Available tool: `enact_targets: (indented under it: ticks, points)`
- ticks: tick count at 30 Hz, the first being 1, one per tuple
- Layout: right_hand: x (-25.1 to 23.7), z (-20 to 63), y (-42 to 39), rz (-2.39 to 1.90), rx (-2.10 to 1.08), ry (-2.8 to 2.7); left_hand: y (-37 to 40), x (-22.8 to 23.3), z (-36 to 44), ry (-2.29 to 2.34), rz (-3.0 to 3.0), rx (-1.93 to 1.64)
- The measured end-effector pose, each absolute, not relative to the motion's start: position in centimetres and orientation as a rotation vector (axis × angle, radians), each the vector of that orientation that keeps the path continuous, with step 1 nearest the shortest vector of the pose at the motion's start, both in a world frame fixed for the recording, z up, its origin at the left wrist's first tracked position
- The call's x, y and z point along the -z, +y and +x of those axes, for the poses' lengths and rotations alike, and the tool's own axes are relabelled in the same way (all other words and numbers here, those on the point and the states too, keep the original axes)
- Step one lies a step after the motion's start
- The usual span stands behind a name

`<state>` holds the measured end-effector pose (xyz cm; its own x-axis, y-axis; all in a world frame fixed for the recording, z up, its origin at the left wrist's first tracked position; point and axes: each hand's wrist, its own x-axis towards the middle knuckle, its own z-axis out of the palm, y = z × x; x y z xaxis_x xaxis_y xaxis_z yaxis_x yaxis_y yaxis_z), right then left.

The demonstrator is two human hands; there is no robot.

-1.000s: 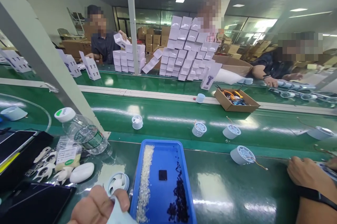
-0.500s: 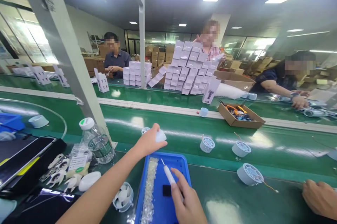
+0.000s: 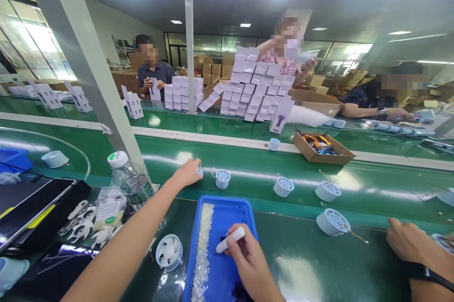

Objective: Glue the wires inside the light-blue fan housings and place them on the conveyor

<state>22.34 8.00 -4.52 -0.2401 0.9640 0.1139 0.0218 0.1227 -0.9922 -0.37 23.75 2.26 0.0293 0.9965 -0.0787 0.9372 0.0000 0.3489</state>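
In the head view, the left hand (image 3: 187,174) reaches far onto the green conveyor belt (image 3: 248,169), fingers closed on a small white fan housing (image 3: 199,169) (probably light, rigid plastic, best gripped by its rim). The right hand (image 3: 248,259) pinches a slim white pen-like tool (image 3: 230,240) over the near blue tray (image 3: 244,207) on the desk (image 3: 312,264).

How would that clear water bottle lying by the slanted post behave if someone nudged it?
The water bottle looks apt to roll, since it is round and lies on its side on the smooth green table. It seems light: little water shows inside. The thin clear plastic would probably dent rather than break.
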Motion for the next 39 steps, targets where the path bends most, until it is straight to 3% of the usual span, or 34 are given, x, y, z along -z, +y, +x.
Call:
enact_targets:
  ticks: [12,19,25,39]
  points:
    - [4.8,22.2,8.1,-1.05,-1.22,-1.588,12.3,-8.3,-0.6,1.988,1.786,-0.782]
    - [2.8,21.3,7.9,-0.962,-1.003,-1.976,9.7,-7.6,-0.2,1.888,1.579,-0.817]
    - [3.0,21.2,8.5,-0.981,-0.97,-1.757,8.3,-6.5,-1.1,1.897,1.437,-0.812]
    - [3.9,21.3,8.4,-1.004,-0.928,-1.799,6.5,-6.5,-0.4,1.885,1.184,-0.986]
